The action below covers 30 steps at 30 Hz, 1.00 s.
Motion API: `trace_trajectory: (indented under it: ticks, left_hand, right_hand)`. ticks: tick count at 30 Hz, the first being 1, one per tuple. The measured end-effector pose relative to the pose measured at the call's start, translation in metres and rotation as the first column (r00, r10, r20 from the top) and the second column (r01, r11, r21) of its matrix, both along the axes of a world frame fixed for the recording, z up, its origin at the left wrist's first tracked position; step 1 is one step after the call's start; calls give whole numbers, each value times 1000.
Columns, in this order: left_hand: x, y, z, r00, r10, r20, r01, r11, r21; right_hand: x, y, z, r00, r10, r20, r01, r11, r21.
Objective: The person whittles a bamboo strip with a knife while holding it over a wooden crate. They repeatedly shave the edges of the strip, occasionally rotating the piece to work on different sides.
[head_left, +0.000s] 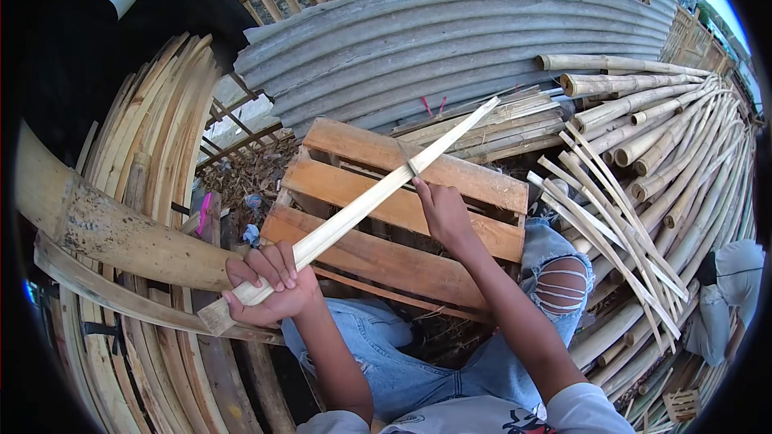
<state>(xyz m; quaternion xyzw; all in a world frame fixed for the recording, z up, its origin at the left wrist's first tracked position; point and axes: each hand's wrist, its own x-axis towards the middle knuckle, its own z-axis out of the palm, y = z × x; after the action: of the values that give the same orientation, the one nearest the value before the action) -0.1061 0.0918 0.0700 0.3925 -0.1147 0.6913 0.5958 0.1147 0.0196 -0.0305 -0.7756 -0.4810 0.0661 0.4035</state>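
A long, pale split bamboo strip (370,207) runs diagonally from lower left to upper right. Its lower end is wrapped in the fingers of my left hand (269,283), beside a thick bamboo pole (137,221). My right hand (444,210) is closed around a knife, whose handle is mostly hidden in the fist. The thin knife blade (411,164) crosses the strip at its upper half and appears to touch it. Below both hands is a low slatted wooden platform (482,181) of orange-brown boards.
Stacked flat bamboo slats (153,120) stand at the left. Round bamboo poles (635,116) fill the right, with thin split strips (615,233) across them. Corrugated sheeting (450,32) lies behind. Another person's grey-clad leg (716,317) shows at far right.
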Motion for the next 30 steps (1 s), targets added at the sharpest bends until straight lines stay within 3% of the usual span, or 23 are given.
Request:
trace_trajectory:
  ticks: [1, 2, 4, 5, 7, 9, 10, 11, 12, 14, 16, 18, 21, 22, 25, 28, 29, 30]
  left_hand:
    - [-2, -2, 4, 1000, -5, 1, 5, 1000, -15]
    - [-1, -4, 6, 1000, -4, 4, 4, 1000, -16]
    - [1, -13, 9, 999, 19, -30, -19, 1000, 1]
    - [3, -15, 10, 999, 19, -33, -19, 1000, -5]
    - [2, -21, 15, 996, 49, -75, -48, 999, 18]
    - [-4, -14, 12, 999, 22, -42, -21, 1000, 15]
    - [-7, -11, 11, 1000, -4, -17, 4, 1000, 4]
    - [-6, -13, 13, 1000, -15, -5, 15, 1000, 16]
    - [-6, -14, 15, 1000, -21, -14, 21, 1000, 12]
    - [-5, -17, 15, 999, 15, -31, -13, 999, 37]
    - [-4, -17, 14, 999, 10, -44, -9, 1000, 28]
    - [-3, -20, 17, 996, 46, -74, -42, 997, 63]
    - [-3, -20, 17, 995, 43, -87, -35, 995, 90]
    - [-4, -22, 18, 995, 54, -90, -45, 995, 94]
    - [-3, -21, 16, 997, 48, -68, -41, 994, 103]
    - [-4, -24, 21, 997, 44, -61, -37, 993, 116]
    - [-4, -23, 22, 997, 46, -62, -39, 993, 114]
    - [-4, -22, 22, 997, 56, -58, -50, 994, 97]
  right_hand:
    - [-8, -6, 23, 985, 15, -170, -41, 988, -150]
    - [-23, -11, 40, 986, 16, -167, -42, 988, -151]
    - [-55, -25, 55, 961, 246, -123, -255, 965, -59]
    - [-52, -24, 47, 961, 246, -126, -255, 965, -64]
    - [-30, -14, 11, 996, 60, -58, -61, 998, -12]
    - [43, -9, -41, 961, -236, -141, 206, 958, -199]
    - [61, -11, -58, 944, -289, -159, 240, 933, -269]
    - [63, -7, -84, 952, -297, -75, 283, 947, -152]
    - [52, -10, -74, 949, -303, -83, 287, 945, -158]
    - [15, -17, -15, 951, -146, -271, 123, 987, -102]
    - [-26, -26, 24, 958, 93, -271, -116, 991, -73]
    - [-51, -31, 43, 938, 320, -135, -317, 947, 43]
    - [-38, -20, 35, 980, 198, -25, -197, 980, 35]
    - [-12, -7, 14, 986, 33, -166, -37, 999, -19]
    - [63, 6, -57, 989, -139, 53, 141, 989, -47]
    - [32, -5, -17, 996, 4, -88, -4, 1000, -2]
    - [7, -9, 15, 935, 15, -354, -42, 997, -69]
    - [-15, -15, 23, 947, 146, -285, -131, 989, 69]
